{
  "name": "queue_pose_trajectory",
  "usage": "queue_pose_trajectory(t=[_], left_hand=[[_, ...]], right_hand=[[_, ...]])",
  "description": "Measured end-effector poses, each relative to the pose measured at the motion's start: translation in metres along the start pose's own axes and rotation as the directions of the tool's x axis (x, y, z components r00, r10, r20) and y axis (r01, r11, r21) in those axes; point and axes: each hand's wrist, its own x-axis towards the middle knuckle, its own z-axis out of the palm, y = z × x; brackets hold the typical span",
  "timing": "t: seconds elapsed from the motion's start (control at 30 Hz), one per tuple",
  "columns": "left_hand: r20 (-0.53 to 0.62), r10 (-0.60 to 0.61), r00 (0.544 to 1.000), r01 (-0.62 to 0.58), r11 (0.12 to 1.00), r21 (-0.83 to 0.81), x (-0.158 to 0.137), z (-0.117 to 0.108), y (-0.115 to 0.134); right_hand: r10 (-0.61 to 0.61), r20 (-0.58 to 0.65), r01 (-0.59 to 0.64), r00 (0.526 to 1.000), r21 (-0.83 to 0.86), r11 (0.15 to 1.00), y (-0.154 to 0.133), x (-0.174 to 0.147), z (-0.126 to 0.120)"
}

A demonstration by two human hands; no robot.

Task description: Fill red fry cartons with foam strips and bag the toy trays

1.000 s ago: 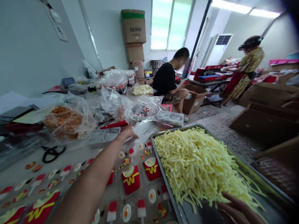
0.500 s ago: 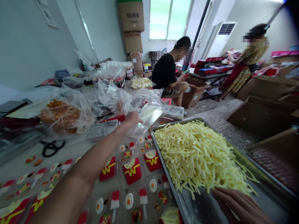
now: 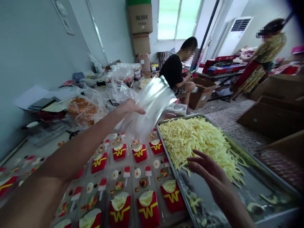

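1 clear plastic sheet (image 3: 155,103), long axis aslant up-R, clamped in L hand (image 3: 131,107); R hand (image 3: 212,174), grip apart

Holding up glossy clear plastic film (image 3: 154,101) in the left hand (image 3: 130,107), slanted upward to the right and blurred along the lower edge; impossible to tell whether bag or single sheet. Hovering with the right hand (image 3: 210,172) at the near edge of heaped pale-yellow french-fry strips (image 3: 194,133), thin, slightly bent and tangled; too close to judge contact. Piled mostly toward the far end of a shallow rimmed metal tray (image 3: 263,182), with a few scattered loose nearer.
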Motion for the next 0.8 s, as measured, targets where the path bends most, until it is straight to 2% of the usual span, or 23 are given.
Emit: queue_pose_trajectory(t=[0.03,0.07,0.13,0.2,0.27,0.33,0.43,0.53,0.6,0.7,0.8], left_hand=[[0.052,-0.047,0.998,0.050,0.998,-0.046,-0.014,-0.004,0.000],[0.104,-0.101,0.989,0.112,0.988,-0.107,-0.028,-0.006,0.000],[0.172,-0.190,0.967,0.228,0.943,-0.242,-0.054,-0.005,-0.002],[0.195,-0.227,0.954,0.284,0.893,-0.350,-0.074,-0.002,-0.006],[0.146,-0.214,0.966,0.256,0.865,-0.431,-0.088,0.001,-0.010],[0.040,-0.195,0.980,0.190,0.856,-0.480,-0.099,0.000,-0.013],[-0.075,-0.153,0.985,0.095,0.859,-0.504,-0.115,-0.009,-0.014],[-0.165,-0.086,0.983,-0.008,0.865,-0.502,-0.136,-0.020,-0.021],[-0.172,-0.128,0.977,0.036,0.888,-0.458,-0.150,-0.025,-0.034],[-0.118,-0.190,0.975,0.147,0.942,-0.301,-0.164,-0.025,-0.060],[-0.095,-0.148,0.984,0.128,0.973,-0.191,-0.168,-0.015,-0.082]], right_hand=[[0.037,0.060,-0.046,0.997,0.152,0.987,-0.010,0.010,0.019],[0.026,0.087,-0.046,0.996,0.235,0.971,-0.022,0.022,0.041],[-0.012,0.073,-0.012,0.997,0.319,0.948,-0.044,0.054,0.084],[-0.087,0.128,0.026,0.988,0.416,0.909,-0.060,0.088,0.124],[-0.183,0.237,0.052,0.954,0.471,0.881,-0.067,0.115,0.157],[-0.206,0.312,0.037,0.927,0.470,0.882,-0.066,0.132,0.181],[-0.217,0.311,0.067,0.925,0.429,0.901,-0.057,0.137,0.199],[-0.263,0.263,0.159,0.928,0.358,0.920,-0.041,0.129,0.202],[-0.256,0.281,0.173,0.925,0.287,0.942,-0.027,0.123,0.200],[-0.226,0.343,0.151,0.912,0.231,0.961,-0.004,0.119,0.197],[-0.209,0.383,0.130,0.900,0.223,0.966,0.010,0.123,0.202]])
